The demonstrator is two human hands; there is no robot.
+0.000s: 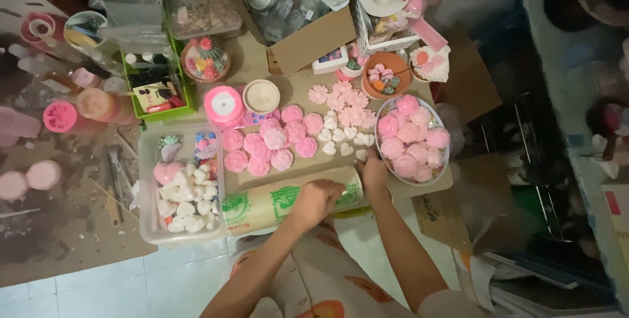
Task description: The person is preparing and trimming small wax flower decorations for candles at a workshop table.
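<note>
Head view: the tabletop fills the left and middle of the frame, crowded with craft supplies. At its far side an open cardboard box holds clear packets. Nearer, a clear plastic tray carries white heart-shaped pieces and one larger pink heart. Along the near edge lies a roll of tan wrapping material with green print. The left hand rests on top of this roll, its grip curled down over it, so the roll is pressed under the palm. To the right, a round bowl is heaped with pink rose-shaped pieces. More pink roses lie in a cluster on the board beyond the roll, with pale pink flower cut-outs behind them. The right hand reaches just past the roll's right end, fingertips narrow and touching a small white heart at the edge of a group of white hearts.
</note>
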